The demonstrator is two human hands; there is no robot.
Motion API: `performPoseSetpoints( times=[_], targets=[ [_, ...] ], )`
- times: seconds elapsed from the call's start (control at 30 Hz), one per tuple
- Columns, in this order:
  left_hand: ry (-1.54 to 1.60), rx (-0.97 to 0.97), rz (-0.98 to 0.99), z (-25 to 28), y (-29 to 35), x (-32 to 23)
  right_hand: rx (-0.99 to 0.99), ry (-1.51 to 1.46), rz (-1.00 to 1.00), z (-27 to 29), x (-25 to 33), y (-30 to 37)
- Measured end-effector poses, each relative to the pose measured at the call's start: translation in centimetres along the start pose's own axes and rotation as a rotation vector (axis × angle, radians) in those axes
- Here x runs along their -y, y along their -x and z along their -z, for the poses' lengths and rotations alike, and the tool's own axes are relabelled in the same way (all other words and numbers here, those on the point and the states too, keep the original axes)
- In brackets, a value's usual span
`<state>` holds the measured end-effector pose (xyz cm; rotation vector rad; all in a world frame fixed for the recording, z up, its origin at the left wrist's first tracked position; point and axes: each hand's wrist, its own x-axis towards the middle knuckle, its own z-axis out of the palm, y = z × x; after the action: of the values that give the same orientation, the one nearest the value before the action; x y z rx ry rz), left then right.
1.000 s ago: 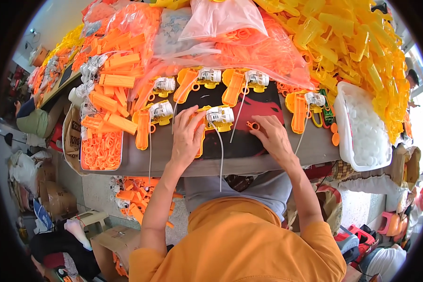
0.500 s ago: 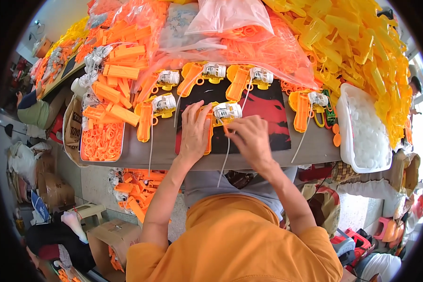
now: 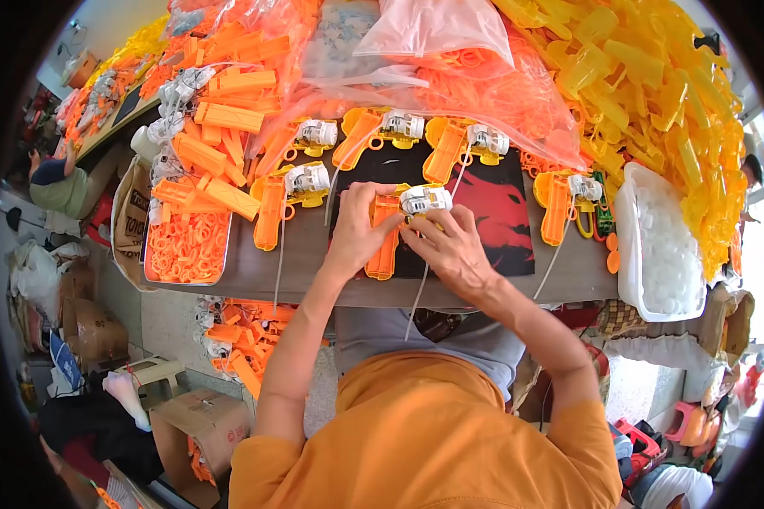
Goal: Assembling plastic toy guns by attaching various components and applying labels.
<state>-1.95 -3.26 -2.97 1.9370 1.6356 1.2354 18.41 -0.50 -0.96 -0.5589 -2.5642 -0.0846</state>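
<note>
A half-assembled toy gun (image 3: pixel 384 254), with an orange grip, yellow shell and white mechanism, lies on the red-and-black mat (image 3: pixel 501 229) in front of me. My left hand (image 3: pixel 356 236) holds its upper left side, the thumb reaching across the orange grip. With bunched fingers, my right hand (image 3: pixel 454 254) presses on the gun just below the white mechanism (image 3: pixel 426 199). Whatever small piece lies under those fingertips is hidden. From the gun a thin white tube (image 3: pixel 417 301) hangs over the table's front edge.
Similar part-built toy guns (image 3: pixel 294 188) lie around the mat. At left, a tray of orange rings (image 3: pixel 188 250) stands below piled orange parts (image 3: pixel 216 114). At right, a white tub (image 3: pixel 664 254) holds translucent pieces beside heaped yellow shells (image 3: pixel 645 93). Plastic bags (image 3: pixel 437 34) lie at the back.
The small orange piece that my right fingers pinched is now out of sight, and those fingers press on the gun. My left thumb has moved onto the grip. The whole view has shifted slightly.
</note>
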Motion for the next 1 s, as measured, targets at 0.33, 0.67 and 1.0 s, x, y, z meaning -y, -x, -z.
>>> performPoseSetpoints(
  times=[0.33,0.67,1.0],
  targets=[
    [0.086,0.079,0.048,0.7,-0.9,1.0,-0.131,0.012,-0.284,-2.5,5.4,0.2],
    [-0.407,0.011,-0.088,1.6,-1.9,-0.3,-0.084,-0.079,-0.331,-2.8,-0.1,-0.4],
    [-0.337,-0.038,-0.082,1.8,-1.3,-2.6,-0.046,-0.039,-0.317,-2.7,0.3,-0.9]
  ],
)
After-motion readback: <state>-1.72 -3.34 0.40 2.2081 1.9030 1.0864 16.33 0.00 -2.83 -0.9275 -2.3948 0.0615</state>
